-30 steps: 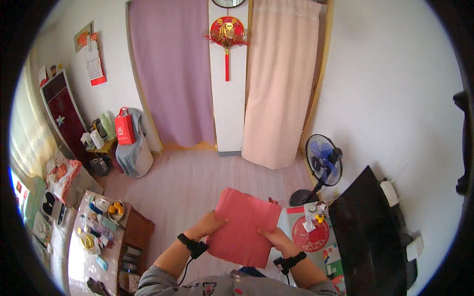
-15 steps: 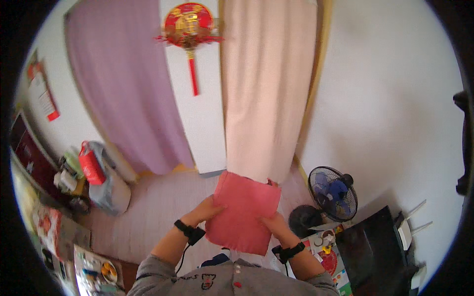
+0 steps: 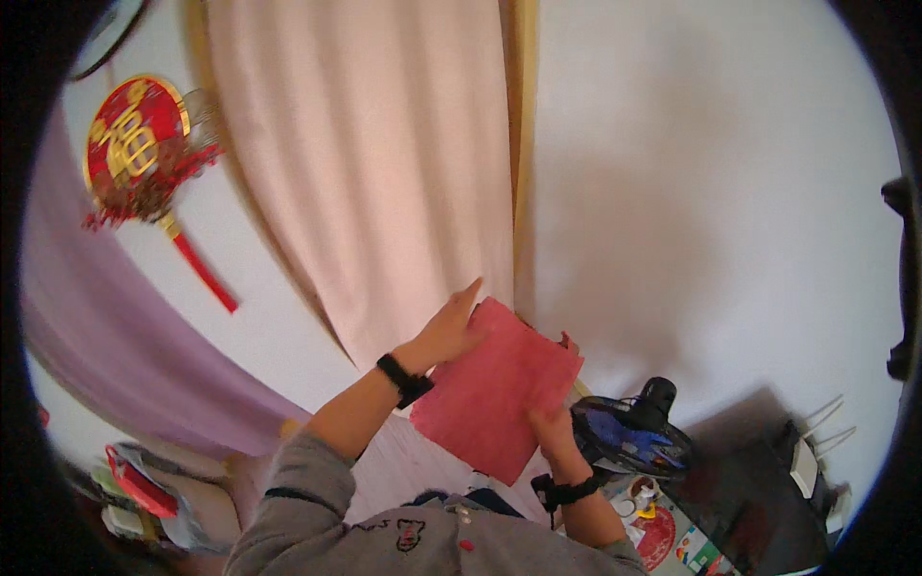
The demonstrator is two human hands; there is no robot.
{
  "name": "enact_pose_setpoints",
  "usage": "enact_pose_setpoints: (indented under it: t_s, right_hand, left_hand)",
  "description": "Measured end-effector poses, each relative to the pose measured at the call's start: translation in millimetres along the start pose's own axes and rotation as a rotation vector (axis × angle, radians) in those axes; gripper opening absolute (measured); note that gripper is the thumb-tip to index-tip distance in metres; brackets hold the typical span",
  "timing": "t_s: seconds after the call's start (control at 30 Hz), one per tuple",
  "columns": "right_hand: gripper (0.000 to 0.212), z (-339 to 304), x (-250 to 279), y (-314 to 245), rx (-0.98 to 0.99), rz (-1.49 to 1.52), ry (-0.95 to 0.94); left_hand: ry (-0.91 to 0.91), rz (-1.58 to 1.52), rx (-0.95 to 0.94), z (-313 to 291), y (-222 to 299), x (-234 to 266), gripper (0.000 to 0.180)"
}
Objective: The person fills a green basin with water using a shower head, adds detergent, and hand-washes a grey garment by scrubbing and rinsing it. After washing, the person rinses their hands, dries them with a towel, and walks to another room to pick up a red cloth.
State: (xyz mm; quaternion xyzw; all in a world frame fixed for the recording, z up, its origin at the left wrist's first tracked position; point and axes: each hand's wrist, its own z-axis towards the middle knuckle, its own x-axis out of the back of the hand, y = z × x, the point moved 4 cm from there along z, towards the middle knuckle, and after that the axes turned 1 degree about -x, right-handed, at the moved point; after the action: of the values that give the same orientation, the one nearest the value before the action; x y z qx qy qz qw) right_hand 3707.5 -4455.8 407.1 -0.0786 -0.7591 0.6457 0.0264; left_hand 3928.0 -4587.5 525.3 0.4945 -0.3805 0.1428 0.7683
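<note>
A flat, roughly rectangular red cloth (image 3: pixel 499 384) is held up in front of my body, tilted, with a small ragged bit at its upper right corner. My right hand (image 3: pixel 551 430) grips its lower right edge, thumb on the near face and the other fingers hidden behind. At the upper left edge is my left hand (image 3: pixel 449 336), one finger stretched upward past the cloth and the rest blurred over its face. That hand looks open and not gripping. Black bands circle both wrists.
To the right stand a black fan (image 3: pixel 634 432) with blue blades, a cluttered table (image 3: pixel 696 538), a dark screen (image 3: pixel 768 499) and a white router (image 3: pixel 805 468). A pink curtain (image 3: pixel 375 154) hangs ahead. A red round ornament (image 3: pixel 139 144) and a purple curtain (image 3: pixel 106 298) are at left.
My view has turned to the right, toward the white wall. My left hand has left its grip on the left edge and moved up with a finger extended; my right hand still holds the cloth.
</note>
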Motion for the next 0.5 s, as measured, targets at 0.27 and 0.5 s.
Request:
enact_pose_setpoints:
  t_s: [0.27,0.5]
  right_hand:
    - [0.037,164,-2,-11,-0.001,-0.077,0.078]
    - [0.04,293,-15,-36,-0.135,-0.352,0.07]
  left_hand:
    - [0.046,0.046,-0.257,299,-59,-3,0.078]
    - [0.134,-0.571,0.066,470,-176,13,0.089]
